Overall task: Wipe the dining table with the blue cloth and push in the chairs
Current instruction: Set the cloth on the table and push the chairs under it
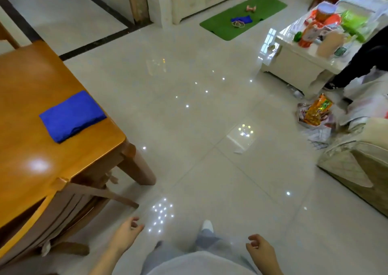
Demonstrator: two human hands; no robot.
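Observation:
A folded blue cloth [72, 116] lies on the orange wooden dining table [31, 81] at the left, close to the table's right edge. A wooden chair [63, 203] stands tucked under the table's near end, its curved back against the edge. My left hand [128, 231] hangs low over the floor, to the right of the chair, fingers loosely curled and holding nothing. My right hand [261, 248] is at the lower right, also holding nothing, fingers apart. Both hands are well away from the cloth.
Glossy tiled floor [199, 117] fills the middle. A cream coffee table [298, 65] crowded with bottles and packets stands at the right, a person's dark-clothed leg [357, 69] beside it. Bags with snack packets [317, 113] lie on the floor. A sofa [361, 165] sits lower right; a green mat [243, 16] lies far back.

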